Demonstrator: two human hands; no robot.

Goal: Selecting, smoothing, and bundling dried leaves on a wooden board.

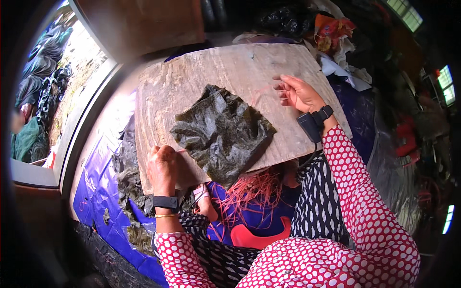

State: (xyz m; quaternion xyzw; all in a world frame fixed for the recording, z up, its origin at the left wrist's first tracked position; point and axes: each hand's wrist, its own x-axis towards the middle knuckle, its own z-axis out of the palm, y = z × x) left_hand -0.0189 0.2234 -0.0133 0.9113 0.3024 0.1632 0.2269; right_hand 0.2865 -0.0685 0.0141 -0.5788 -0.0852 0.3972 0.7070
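Note:
A dark green-black, wrinkled sheet that looks like dried seaweed (223,132) lies on a wooden board (163,101) in front of me. My left hand (162,165) is closed at the board's near left edge, with a short end of pink string (181,150) between its fingers and the sheet. Above the right part of the board is my right hand (298,93), its fingers loosely bent and apart, with nothing visible in them. A blurred pink strand (260,95) shows between that hand and the sheet's upper right edge.
A heap of pink strings (252,197) lies below the board's near edge, beside a red curved plastic piece (261,234). Blue plastic sheeting (103,187) with dark scraps spreads at the left. Orange and white bags (331,33) lie at the far right. A doorway frame (89,117) stands left.

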